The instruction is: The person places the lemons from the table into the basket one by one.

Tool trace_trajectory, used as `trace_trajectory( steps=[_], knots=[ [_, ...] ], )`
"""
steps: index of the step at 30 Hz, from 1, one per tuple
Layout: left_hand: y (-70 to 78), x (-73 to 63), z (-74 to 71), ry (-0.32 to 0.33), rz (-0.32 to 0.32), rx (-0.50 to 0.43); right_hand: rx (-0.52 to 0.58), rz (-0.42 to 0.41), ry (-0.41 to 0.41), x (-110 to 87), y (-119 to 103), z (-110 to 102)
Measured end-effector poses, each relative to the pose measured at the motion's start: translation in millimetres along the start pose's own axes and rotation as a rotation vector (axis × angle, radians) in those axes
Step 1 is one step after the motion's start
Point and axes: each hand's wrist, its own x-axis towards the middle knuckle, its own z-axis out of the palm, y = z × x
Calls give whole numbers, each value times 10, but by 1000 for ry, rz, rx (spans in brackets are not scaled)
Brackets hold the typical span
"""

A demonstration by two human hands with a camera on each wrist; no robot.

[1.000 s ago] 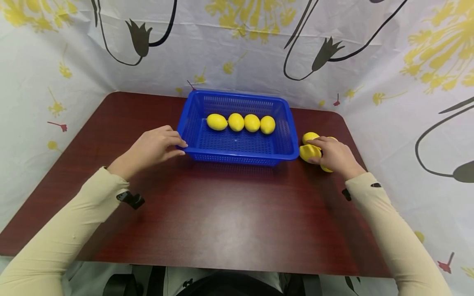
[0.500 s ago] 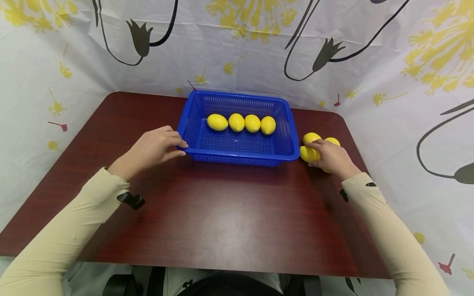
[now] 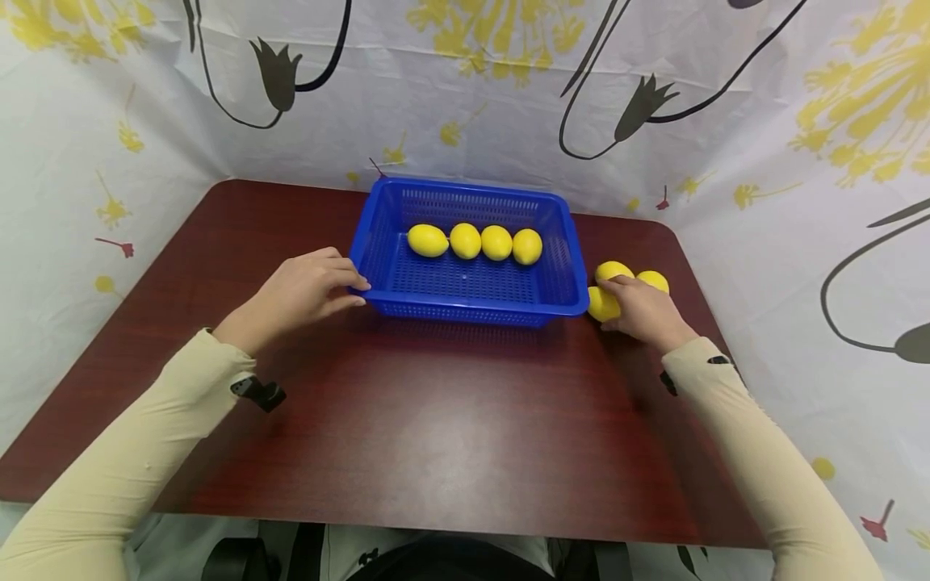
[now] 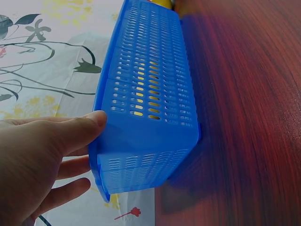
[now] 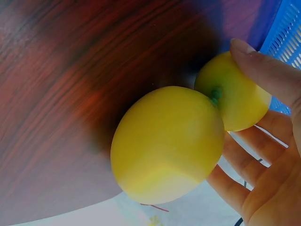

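A blue perforated basket (image 3: pixel 465 308) stands at the back of the table, with several yellow lemons (image 3: pixel 465 241) in a row inside. My left hand (image 3: pixel 308 286) pinches its front left corner; in the left wrist view the thumb (image 4: pixel 89 125) presses the outside of the rim. Just right of the basket, my right hand (image 3: pixel 643 311) holds a lemon (image 5: pixel 240 94) between thumb and fingers. A larger-looking lemon (image 5: pixel 167 143) lies against it in the right wrist view; the hand hides it from the head view. Two other lemons lie behind the hand, one left (image 3: pixel 613 270) and one right (image 3: pixel 654 280).
The dark red-brown wooden table (image 3: pixel 450 436) extends in front of the basket. A white cloth (image 3: pixel 465 121) with yellow and grey flower prints hangs behind and along the sides. The basket's right wall is close to the right hand.
My right hand has shifted slightly left and closed round the lemon nearest the basket, uncovering the lemon at the back right. My left hand and the basket have stayed in place.
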Motion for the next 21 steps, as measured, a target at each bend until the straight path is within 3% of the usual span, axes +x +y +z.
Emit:
trace_trajectory(
  steps=[21],
  knots=[
    [10, -6, -3, -6, -9, 9, -8, 25, -54, 62, 10, 73]
  ],
)
